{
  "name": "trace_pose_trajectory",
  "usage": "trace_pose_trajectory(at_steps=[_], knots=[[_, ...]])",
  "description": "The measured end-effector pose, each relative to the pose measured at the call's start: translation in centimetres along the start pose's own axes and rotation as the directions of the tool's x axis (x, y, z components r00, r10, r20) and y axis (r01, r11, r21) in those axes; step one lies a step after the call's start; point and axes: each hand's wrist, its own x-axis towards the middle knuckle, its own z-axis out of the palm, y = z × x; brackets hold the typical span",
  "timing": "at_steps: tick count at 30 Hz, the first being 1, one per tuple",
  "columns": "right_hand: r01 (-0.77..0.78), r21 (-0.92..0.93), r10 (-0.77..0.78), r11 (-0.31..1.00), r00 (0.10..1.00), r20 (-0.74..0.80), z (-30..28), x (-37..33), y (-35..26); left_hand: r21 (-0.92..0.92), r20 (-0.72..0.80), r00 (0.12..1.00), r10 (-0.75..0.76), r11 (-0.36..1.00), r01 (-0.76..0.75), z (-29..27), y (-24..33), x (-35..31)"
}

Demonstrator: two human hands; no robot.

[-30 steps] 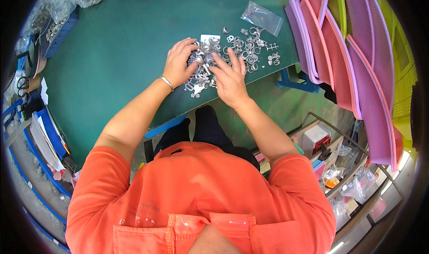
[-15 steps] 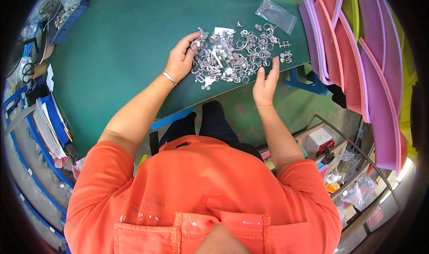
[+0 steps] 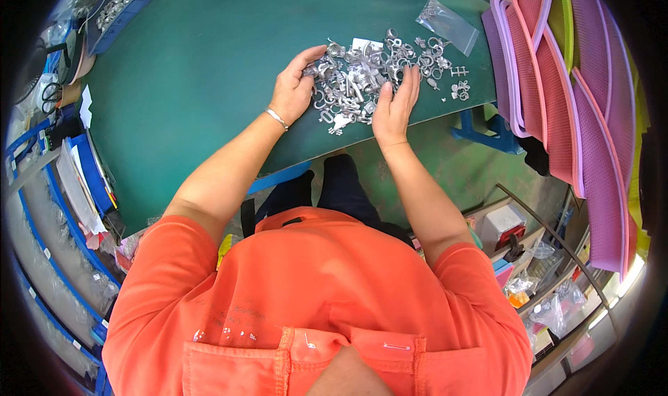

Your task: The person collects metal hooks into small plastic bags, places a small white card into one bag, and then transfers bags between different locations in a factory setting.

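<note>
A heap of silver-coloured metal rings and small jewellery pieces (image 3: 353, 83) lies on the green tabletop (image 3: 209, 55). My left hand (image 3: 294, 86) curves along the heap's left side, thumb and fingers apart, touching the edge pieces. Against the right side stands my right hand (image 3: 394, 112), its fingers stretched out and its palm turned toward the heap. Neither hand grips a piece that I can make out. A few loose pieces, among them a flower-shaped one (image 3: 460, 90), lie to the right of my right hand. A white slip (image 3: 367, 44) shows at the heap's far edge.
A clear plastic bag (image 3: 449, 26) with small metal pieces lies beyond the heap at right. Stacked purple, pink and green baskets (image 3: 550, 83) crowd the right side. A blue bin (image 3: 118, 17) of metal parts sits far left, with folders (image 3: 87, 180) below.
My right hand has moved left against the heap, pushing pieces inward and leaving some outside it. My left hand stays at the left edge. The whole view has shifted slightly.
</note>
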Motion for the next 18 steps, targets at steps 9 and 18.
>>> trace_pose_trajectory(at_steps=[9,18], knots=[[0.206,-0.089,-0.190,0.974,0.968,0.167,-2.7,-1.8,-0.4,-0.023,-0.021,1.000,-0.009,1.000,0.008,-1.3,0.0,-1.0],[0.300,-0.215,-0.247,0.929,0.938,0.244,-1.3,-3.3,-2.5,-0.085,-0.136,0.990,0.033,0.995,-0.045,-0.3,-0.6,-2.1]])
